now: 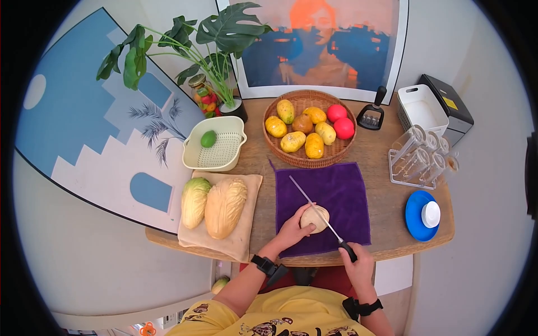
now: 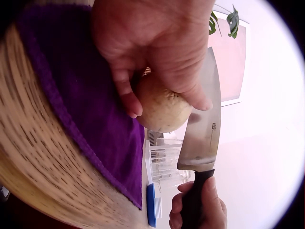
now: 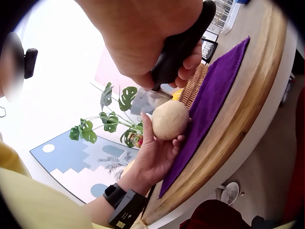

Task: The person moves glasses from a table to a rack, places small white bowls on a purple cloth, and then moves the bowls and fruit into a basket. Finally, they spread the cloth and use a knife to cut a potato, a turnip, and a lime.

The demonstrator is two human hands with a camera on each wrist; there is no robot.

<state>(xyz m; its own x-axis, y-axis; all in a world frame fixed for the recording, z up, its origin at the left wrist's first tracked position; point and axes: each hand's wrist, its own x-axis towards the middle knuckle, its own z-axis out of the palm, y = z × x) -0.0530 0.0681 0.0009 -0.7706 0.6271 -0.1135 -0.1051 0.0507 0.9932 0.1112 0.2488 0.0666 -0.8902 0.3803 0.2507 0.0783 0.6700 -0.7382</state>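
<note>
My left hand (image 1: 290, 231) grips a round, pale tan root vegetable (image 1: 314, 220) that looks like a jicama, held over the purple cloth (image 1: 347, 190). Fingers curl round one side and the thumb lies on the other. My right hand (image 1: 360, 264) holds a kitchen knife (image 2: 205, 119) by its black handle. From the head view the blade runs slantwise across the jicama, tip pointing away to the left. In the left wrist view the broad blade stands right beside the jicama, close to a left fingertip (image 2: 204, 103). A rough brown spot shows on the jicama's skin.
A wicker basket (image 1: 268, 137) of yellow and red fruit stands behind the cloth. Left lie two cabbages (image 1: 225, 208) on a beige cushion, below a green colander (image 1: 228, 151). At right are a rack of glasses (image 1: 417, 159) and a blue plate (image 1: 413, 227).
</note>
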